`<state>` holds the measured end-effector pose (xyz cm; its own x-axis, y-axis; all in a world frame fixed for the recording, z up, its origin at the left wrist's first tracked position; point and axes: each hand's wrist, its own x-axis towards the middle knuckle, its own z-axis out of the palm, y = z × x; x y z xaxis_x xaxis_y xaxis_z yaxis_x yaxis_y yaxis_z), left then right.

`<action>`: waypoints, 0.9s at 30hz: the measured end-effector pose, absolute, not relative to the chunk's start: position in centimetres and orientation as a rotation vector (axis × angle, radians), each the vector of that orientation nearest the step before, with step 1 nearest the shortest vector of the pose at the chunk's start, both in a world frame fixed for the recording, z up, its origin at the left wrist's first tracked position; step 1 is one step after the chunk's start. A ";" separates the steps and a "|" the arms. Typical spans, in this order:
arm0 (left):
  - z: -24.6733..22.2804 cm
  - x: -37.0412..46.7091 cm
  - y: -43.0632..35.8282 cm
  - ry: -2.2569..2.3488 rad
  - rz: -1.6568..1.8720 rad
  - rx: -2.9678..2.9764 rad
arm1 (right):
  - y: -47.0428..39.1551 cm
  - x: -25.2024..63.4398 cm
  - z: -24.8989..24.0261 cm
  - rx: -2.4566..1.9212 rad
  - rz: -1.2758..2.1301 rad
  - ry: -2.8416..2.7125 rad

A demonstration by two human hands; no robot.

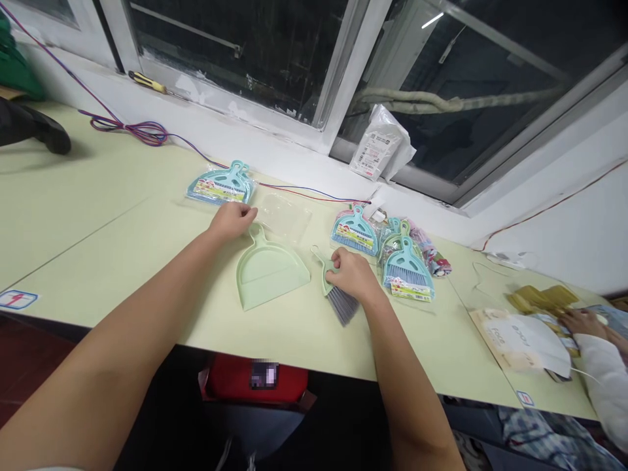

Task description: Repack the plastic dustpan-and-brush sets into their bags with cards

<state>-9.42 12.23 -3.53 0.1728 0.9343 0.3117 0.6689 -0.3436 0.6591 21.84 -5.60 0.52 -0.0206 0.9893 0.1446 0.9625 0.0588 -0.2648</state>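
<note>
A light green dustpan (272,271) lies on the pale table in front of me, its handle pointing away. My left hand (234,220) is closed at the top of that handle, fingertips pressed together; what they pinch is hard to make out. To the right, my right hand (347,269) grips a small green brush (342,305) by its handle, grey bristles toward me. A clear plastic bag (283,218) lies flat behind the dustpan. One packaged blue dustpan set (220,185) rests beyond my left hand.
More packaged sets (354,232) are piled behind and right of my right hand. Cables (147,133) run along the wall, where a screwdriver (147,82) lies on the ledge. A white package (381,145) leans at the window. At far right, another person's hands (583,324) touch yellow cloth (540,298).
</note>
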 end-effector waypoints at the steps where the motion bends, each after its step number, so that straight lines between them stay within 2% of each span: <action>1: -3.6 -9.4 12.3 1.522 0.982 2.085 | -5.6 21.8 0.6 -1.951 0.124 -2.025; 11: -2.8 -9.5 11.8 1.661 0.839 2.069 | -5.4 21.7 0.5 -1.756 0.121 -1.819; 16: -2.6 -8.9 11.3 1.599 0.689 2.078 | -5.4 21.3 0.4 -1.686 0.155 -1.818; 27: -3.3 -8.8 11.6 1.450 0.649 2.165 | -5.6 21.0 0.6 -1.669 0.299 -1.807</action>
<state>-8.79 11.58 -3.35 0.3359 0.9327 0.1317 0.7196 -0.3443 0.6031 21.01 -5.60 0.63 0.0229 0.9525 0.3038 0.8038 0.1632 -0.5721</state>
